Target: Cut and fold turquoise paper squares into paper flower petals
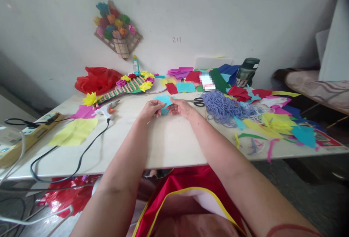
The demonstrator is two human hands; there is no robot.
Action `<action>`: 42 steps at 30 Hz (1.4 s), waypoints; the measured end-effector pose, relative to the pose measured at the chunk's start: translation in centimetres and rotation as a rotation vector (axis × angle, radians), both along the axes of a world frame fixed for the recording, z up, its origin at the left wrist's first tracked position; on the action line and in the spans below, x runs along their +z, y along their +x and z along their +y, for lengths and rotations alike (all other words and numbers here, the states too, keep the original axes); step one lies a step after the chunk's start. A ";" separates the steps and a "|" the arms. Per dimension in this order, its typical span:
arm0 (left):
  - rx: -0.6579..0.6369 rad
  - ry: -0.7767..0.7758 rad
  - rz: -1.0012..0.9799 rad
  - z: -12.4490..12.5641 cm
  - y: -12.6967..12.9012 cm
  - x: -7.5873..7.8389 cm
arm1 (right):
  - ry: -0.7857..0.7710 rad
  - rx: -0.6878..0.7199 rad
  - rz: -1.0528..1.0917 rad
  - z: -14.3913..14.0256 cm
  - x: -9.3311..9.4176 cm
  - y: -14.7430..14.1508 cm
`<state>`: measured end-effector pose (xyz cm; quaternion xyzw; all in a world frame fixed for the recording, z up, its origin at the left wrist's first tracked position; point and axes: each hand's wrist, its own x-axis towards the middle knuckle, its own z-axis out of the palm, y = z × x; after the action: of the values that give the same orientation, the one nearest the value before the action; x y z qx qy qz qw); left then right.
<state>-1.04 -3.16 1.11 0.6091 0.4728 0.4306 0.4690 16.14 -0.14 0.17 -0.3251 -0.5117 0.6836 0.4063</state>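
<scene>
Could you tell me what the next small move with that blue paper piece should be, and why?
Probably another fold or pinch: both the left hand and the right hand grip the blue paper piece just above the table, and the scissors lie unused beside them.

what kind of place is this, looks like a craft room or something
Most likely a home craft corner. The white table is strewn with coloured paper scraps, with scissors and a glue gun on it. Both hands, left and right, hold a blue paper piece.
</scene>
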 end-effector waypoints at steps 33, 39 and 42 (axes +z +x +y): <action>-0.075 0.058 0.032 0.1 1.3 -0.2 | 0.150 -0.319 -0.051 -0.2 -0.5 -1.0; -0.109 -0.032 0.068 0.2 1.9 -0.4 | 0.381 -0.559 -0.583 -0.2 -0.2 -1.0; -0.107 -0.048 0.097 0.4 1.9 -0.6 | 0.696 -0.619 -0.952 -0.4 -0.1 -1.4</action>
<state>0.82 -2.81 0.54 0.6424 0.4719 0.3634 0.4823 14.77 -0.55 0.07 -0.5733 -0.7092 0.1121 0.3948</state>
